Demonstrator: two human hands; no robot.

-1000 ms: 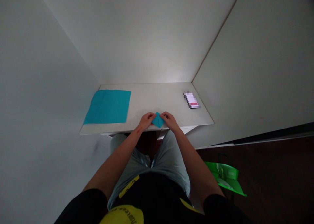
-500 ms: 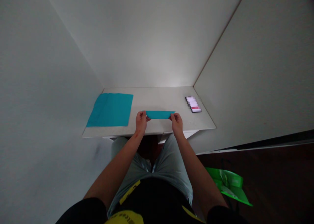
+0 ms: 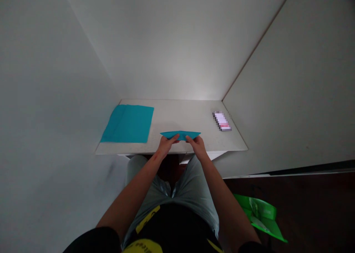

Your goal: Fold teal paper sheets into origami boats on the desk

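A narrow strip of folded blue paper [image 3: 181, 133] is held level between my two hands, close to the front edge of the white desk [image 3: 180, 116]. My left hand [image 3: 167, 143] pinches it left of its middle, thumb on the near face. On the other side my right hand [image 3: 196, 143] grips it the same way, its thumb a short way from the left one. Both ends of the paper taper and stick out past my hands. My fingers behind the paper are partly hidden.
Larger blue sheets [image 3: 130, 123] lie flat on the desk's left side. A phone [image 3: 222, 120], its screen blurred, lies at the right. Walls close in the desk at the back and sides. A green plastic chair [image 3: 260, 212] stands on the dark floor, lower right.
Both hands have slid inward from the ends of the paper towards its middle, and the paper has come slightly nearer to me. The view has shifted a little.
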